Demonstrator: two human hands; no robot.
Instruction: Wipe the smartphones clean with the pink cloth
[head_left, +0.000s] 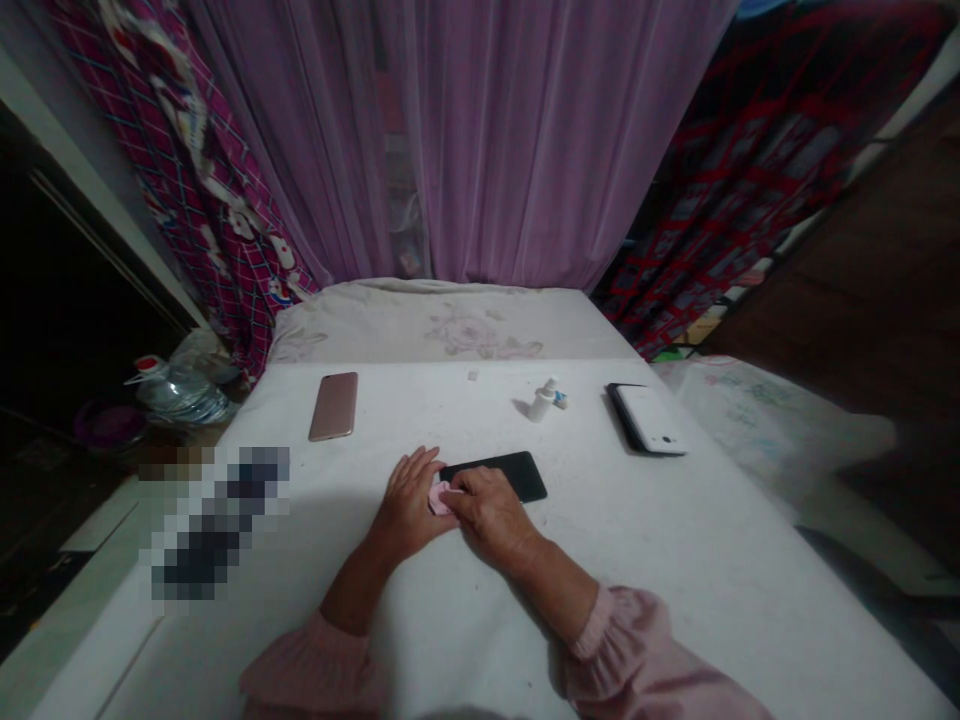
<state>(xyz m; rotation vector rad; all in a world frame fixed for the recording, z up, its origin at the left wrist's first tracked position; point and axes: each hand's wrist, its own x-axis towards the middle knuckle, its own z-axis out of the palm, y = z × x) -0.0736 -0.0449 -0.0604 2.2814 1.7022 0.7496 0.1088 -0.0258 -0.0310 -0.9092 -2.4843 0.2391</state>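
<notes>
A black smartphone [529, 474] lies screen up on the white-covered table, its left part largely covered by my hands. My left hand [405, 508] holds the phone's left end, fingers stretched along the far side and thumb on the near side. My right hand [491, 512] pinches a small folded pink cloth [441, 498] and presses it on the phone's left part. Beyond the phone stand a small white spray bottle [541, 402] and, against it, a small blue-and-white item [560, 399] I cannot make out.
A rose-gold phone [334, 406] lies face down at the left. On the right, a white phone [656, 420] rests on a dark one [625, 420]. A small pale square [472, 376] lies farther back. A large water bottle [180, 390] stands past the left edge; purple curtains [517, 140] hang behind.
</notes>
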